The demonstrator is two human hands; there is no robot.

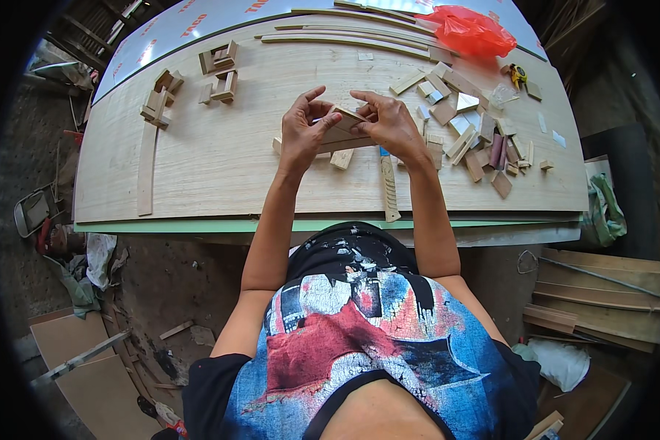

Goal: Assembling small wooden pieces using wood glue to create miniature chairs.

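Note:
Above the middle of the wooden worktop point(220, 169), my left hand point(304, 128) and my right hand point(392, 128) hold a small wooden assembly point(339, 132) between them. It is tilted and looks made of thin flat pieces meeting at a corner. My left thumb presses on its upper edge, and the fingers of my right hand pinch its other end. Part of the piece is hidden behind my fingers. Just below it lies a small wood block point(341, 158). Near my right wrist rests a tool with a pale wooden handle point(390, 191) and a blue part; its head is hidden.
Several small wooden frames point(224, 86) stand at the back left, by a long flat strip point(147, 169). Loose wood offcuts point(473, 128) crowd the right side. Long strips point(345, 38), a red plastic bag point(469, 31) and a yellow tape measure point(518, 75) lie farther back.

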